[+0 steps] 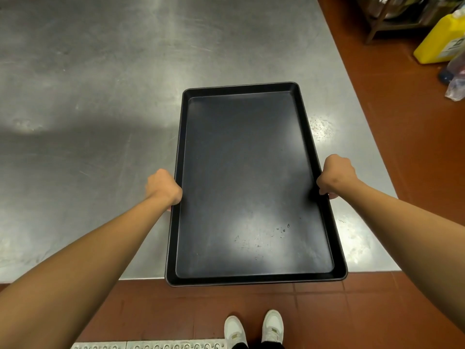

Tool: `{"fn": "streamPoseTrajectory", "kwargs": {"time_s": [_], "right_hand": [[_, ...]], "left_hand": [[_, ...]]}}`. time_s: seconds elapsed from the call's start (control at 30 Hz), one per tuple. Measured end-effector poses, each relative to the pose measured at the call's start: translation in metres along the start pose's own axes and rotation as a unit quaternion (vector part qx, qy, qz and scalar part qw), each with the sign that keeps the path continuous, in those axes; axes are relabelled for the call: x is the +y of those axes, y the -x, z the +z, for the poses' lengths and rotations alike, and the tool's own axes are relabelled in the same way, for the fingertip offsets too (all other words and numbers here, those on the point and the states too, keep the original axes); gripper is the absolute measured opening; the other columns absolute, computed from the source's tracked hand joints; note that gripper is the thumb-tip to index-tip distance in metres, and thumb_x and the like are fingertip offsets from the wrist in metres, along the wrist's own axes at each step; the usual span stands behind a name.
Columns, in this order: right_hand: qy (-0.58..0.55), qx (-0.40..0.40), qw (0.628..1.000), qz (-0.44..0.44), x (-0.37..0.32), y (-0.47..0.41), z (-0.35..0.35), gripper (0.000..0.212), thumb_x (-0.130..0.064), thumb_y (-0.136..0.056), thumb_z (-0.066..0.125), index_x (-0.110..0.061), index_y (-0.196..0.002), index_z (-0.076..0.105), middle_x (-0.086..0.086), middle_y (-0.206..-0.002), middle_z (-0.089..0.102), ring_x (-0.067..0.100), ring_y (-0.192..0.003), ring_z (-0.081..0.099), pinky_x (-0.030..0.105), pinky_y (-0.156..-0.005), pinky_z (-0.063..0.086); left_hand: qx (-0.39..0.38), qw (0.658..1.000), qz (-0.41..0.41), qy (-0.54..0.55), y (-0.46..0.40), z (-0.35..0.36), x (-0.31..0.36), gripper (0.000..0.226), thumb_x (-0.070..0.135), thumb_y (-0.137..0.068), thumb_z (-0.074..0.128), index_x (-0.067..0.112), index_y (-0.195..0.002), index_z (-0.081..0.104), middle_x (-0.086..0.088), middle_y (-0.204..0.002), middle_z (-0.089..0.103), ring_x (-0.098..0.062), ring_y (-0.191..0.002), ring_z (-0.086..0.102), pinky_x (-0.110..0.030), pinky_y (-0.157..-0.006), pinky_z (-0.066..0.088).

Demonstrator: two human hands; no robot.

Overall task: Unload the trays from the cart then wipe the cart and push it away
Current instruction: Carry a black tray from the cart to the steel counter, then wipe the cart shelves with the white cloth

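Observation:
A large black rectangular tray [251, 182] is held over the right part of a steel table [100, 96], its near end sticking out past the table's front edge. My left hand [163, 187] grips the tray's left rim about midway along. On the opposite rim my right hand [336, 176] grips it too, fingers curled under the edge. The tray is empty, with a few small scratches and specks near its near end. The cart is not in view.
The red tiled floor [392, 152] runs along the table's right side and front. A yellow jug [439, 39] and a clear plastic bag [456, 79] sit on the floor at the far right. My white shoes [254, 328] stand beside a metal floor drain grate [148, 345].

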State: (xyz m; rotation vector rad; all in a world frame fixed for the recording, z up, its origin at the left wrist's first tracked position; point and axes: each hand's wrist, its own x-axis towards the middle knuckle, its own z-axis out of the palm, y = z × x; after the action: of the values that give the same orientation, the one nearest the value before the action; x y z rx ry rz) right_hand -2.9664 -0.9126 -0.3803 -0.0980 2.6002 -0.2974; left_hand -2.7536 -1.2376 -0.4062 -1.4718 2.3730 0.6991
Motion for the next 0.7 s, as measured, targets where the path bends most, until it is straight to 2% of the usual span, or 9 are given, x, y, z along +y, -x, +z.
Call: {"fn": "streamPoseTrajectory", "kwargs": {"time_s": [0.17, 0.27, 0.33, 0.4, 0.47, 0.53, 0.6, 0.63, 0.7], "right_hand": [[0.03, -0.001, 0.999, -0.012, 0.0, 0.002, 0.004, 0.019, 0.015, -0.073, 0.072, 0.001, -0.07, 0.06, 0.022, -0.077, 0.066, 0.037, -0.055, 0.07, 0.036, -0.051, 0.059], [0.016, -0.022, 1.0, -0.003, 0.005, 0.003, -0.002, 0.02, 0.012, -0.076, 0.075, 0.001, -0.069, 0.059, 0.022, -0.073, 0.066, 0.037, -0.057, 0.071, 0.034, -0.049, 0.058], [-0.005, -0.035, 0.999, 0.002, 0.006, 0.006, -0.008, 0.023, 0.0, -0.079, 0.079, 0.0, -0.07, 0.058, 0.02, -0.071, 0.066, 0.036, -0.061, 0.071, 0.034, -0.05, 0.058], [-0.007, -0.031, 0.999, -0.025, 0.002, 0.01, -0.016, 0.036, -0.02, -0.087, 0.078, -0.005, -0.067, 0.052, 0.013, -0.068, 0.06, 0.031, -0.062, 0.065, 0.031, -0.05, 0.05], [-0.011, -0.015, 0.998, -0.063, -0.006, 0.018, -0.029, 0.049, -0.036, -0.095, 0.069, -0.009, -0.063, 0.043, 0.007, -0.063, 0.05, 0.022, -0.057, 0.051, 0.029, -0.049, 0.036], [-0.049, -0.001, 0.994, -0.096, -0.019, 0.031, -0.051, 0.052, -0.043, -0.099, 0.062, -0.009, -0.066, 0.042, 0.007, -0.065, 0.046, 0.022, -0.06, 0.046, 0.03, -0.052, 0.034], [-0.097, 0.0, 0.988, -0.124, -0.036, 0.05, -0.082, 0.049, -0.049, -0.099, 0.058, -0.006, -0.077, 0.051, 0.011, -0.076, 0.051, 0.027, -0.072, 0.053, 0.032, -0.062, 0.043], [-0.117, -0.001, 0.983, -0.14, -0.045, 0.061, -0.1, 0.05, -0.053, -0.099, 0.057, -0.004, -0.088, 0.057, 0.012, -0.086, 0.057, 0.029, -0.082, 0.057, 0.036, -0.072, 0.049], [-0.161, 0.0, 0.97, -0.181, -0.064, 0.089, -0.14, 0.065, -0.06, -0.097, 0.055, 0.002, -0.115, 0.061, 0.022, -0.109, 0.063, 0.032, -0.101, 0.062, 0.046, -0.093, 0.054]], "left_hand": [[-0.009, 1.0, -0.004, -0.006, 0.003, -0.001, 0.001, 0.014, -0.007, -0.081, 0.078, 0.002, -0.081, 0.067, -0.021, -0.086, 0.069, -0.037, -0.074, 0.071, -0.04, -0.056, 0.062], [-0.018, 1.0, 0.001, -0.016, 0.007, -0.005, 0.001, 0.016, -0.003, -0.08, 0.08, 0.003, -0.079, 0.065, -0.019, -0.085, 0.068, -0.035, -0.075, 0.069, -0.035, -0.05, 0.055], [-0.027, 1.0, -0.001, -0.007, 0.01, -0.008, 0.004, 0.021, 0.004, -0.081, 0.082, 0.003, -0.078, 0.061, -0.015, -0.08, 0.064, -0.033, -0.078, 0.067, -0.033, -0.054, 0.05], [-0.037, 0.999, -0.01, 0.013, 0.017, -0.016, 0.01, 0.029, 0.015, -0.085, 0.082, 0.005, -0.076, 0.056, -0.012, -0.079, 0.061, -0.031, -0.079, 0.063, -0.034, -0.063, 0.049], [-0.034, 0.999, -0.003, 0.029, 0.024, -0.032, 0.02, 0.035, 0.023, -0.089, 0.078, 0.004, -0.075, 0.052, -0.013, -0.089, 0.062, -0.032, -0.085, 0.062, -0.035, -0.07, 0.048], [-0.016, 0.997, 0.019, 0.069, 0.034, -0.057, 0.035, 0.037, 0.029, -0.093, 0.075, 0.002, -0.084, 0.052, -0.013, -0.096, 0.055, -0.034, -0.095, 0.059, -0.035, -0.077, 0.046], [0.004, 0.991, 0.051, 0.123, 0.046, -0.09, 0.053, 0.036, 0.032, -0.094, 0.073, 0.004, -0.087, 0.051, -0.012, -0.095, 0.051, -0.031, -0.089, 0.052, -0.036, -0.08, 0.045], [0.013, 0.986, 0.072, 0.148, 0.053, -0.11, 0.064, 0.036, 0.034, -0.093, 0.073, 0.006, -0.085, 0.052, -0.012, -0.092, 0.052, -0.029, -0.085, 0.051, -0.036, -0.079, 0.045], [0.036, 0.97, 0.122, 0.208, 0.076, -0.156, 0.086, 0.035, 0.039, -0.091, 0.074, 0.011, -0.082, 0.055, -0.007, -0.085, 0.057, -0.027, -0.082, 0.052, -0.034, -0.078, 0.045]]}}
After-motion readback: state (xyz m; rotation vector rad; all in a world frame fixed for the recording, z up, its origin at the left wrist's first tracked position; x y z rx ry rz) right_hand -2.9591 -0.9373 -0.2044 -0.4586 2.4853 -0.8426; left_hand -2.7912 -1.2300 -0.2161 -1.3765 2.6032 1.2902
